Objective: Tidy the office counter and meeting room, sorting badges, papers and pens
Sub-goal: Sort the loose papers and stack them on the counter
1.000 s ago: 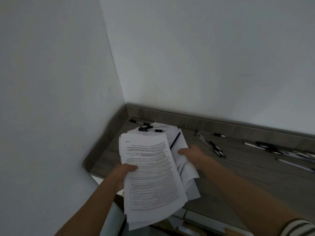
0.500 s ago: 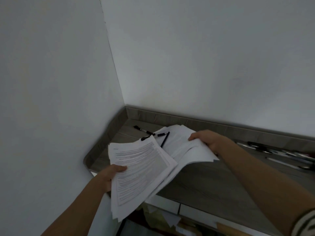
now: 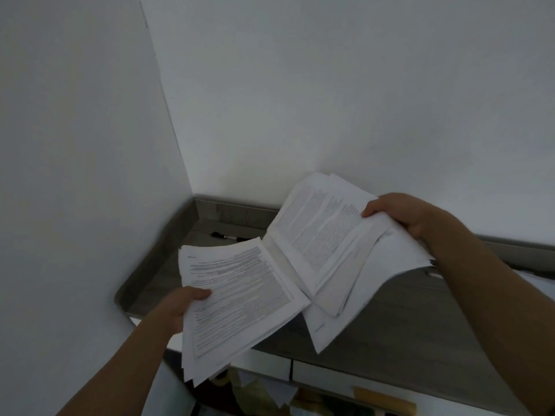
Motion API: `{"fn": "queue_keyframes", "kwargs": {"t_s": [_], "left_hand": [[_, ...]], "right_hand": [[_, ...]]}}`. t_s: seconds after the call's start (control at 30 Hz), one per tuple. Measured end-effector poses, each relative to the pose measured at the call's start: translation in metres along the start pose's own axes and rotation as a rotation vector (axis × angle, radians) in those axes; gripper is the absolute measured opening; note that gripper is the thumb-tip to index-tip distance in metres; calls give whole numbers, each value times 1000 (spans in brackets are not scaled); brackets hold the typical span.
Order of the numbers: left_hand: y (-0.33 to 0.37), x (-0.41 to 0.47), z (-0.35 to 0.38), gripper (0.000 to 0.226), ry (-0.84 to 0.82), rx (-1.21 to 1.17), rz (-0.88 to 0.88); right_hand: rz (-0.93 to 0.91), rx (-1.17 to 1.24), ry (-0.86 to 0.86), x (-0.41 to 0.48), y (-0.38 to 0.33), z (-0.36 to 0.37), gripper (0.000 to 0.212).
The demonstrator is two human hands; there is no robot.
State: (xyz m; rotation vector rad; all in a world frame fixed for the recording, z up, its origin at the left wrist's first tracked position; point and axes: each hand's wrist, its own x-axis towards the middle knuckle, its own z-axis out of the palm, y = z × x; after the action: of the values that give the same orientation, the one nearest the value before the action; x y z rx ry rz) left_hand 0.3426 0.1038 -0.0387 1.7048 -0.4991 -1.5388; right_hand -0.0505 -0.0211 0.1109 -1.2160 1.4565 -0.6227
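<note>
1. Hanging in the air above the left part of the grey wood-grain worktop, two bundles of printed papers are being held, one in each hand.
2. The left stack of papers is lying fairly flat and jutting out past the worktop's front edge. The left hand is holding its left edge, the grip pinching the stack with the thumb on top and the fingers hidden beneath.
3. The right sheaf of papers is tilting up toward the back wall, with its lower sheets drooping. The right hand is holding its far right corner, the grip pinching it with the thumb on the printed face.
4. The left stack's right edge is overlapping the sheaf's lower left corner.
5. A black pen is lying on the worktop near the corner, behind the left stack.
6. A low grey upstand is running along the worktop where two white walls are meeting.
7. White drawer fronts are showing below the front edge, above blurred clutter.
</note>
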Motion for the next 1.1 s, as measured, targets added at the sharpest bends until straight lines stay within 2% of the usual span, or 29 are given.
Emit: {"fn": "queue_keyframes", "kwargs": {"t_s": [0.13, 0.27, 0.33, 0.43, 0.53, 0.67, 0.77, 0.83, 0.93, 1.1], "left_hand": [[1, 5, 12, 33, -35, 77, -5], [-1, 2, 36, 28, -82, 74, -54], [-4, 1, 51, 24, -131, 49, -69], [-13, 2, 69, 15, -174, 39, -91], [-22, 6, 80, 21, -153, 8, -119], [-33, 19, 82, 45, -120, -213, -112], [-40, 29, 81, 44, -138, -153, -78], [-42, 28, 82, 41, -153, -74, -60], [-46, 31, 87, 47, -168, -21, -60], [-51, 45, 87, 48, -177, -83, 15]], "right_hand": [[-66, 168, 36, -14, -4, -34, 26], [-58, 335, 17, -21, 8, -48, 58], [-35, 381, -21, -23, 22, -39, 55], [33, 421, -83, -16, 57, -11, 39], [152, 359, -100, -3, 105, 23, 32], [292, 134, -161, 5, 161, 60, 22], [339, -125, -253, 21, 186, 74, 39], [292, -118, -186, 27, 185, 77, 37], [204, -61, -70, 33, 174, 91, 27], [183, -5, -122, 44, 188, 123, 34]]}}
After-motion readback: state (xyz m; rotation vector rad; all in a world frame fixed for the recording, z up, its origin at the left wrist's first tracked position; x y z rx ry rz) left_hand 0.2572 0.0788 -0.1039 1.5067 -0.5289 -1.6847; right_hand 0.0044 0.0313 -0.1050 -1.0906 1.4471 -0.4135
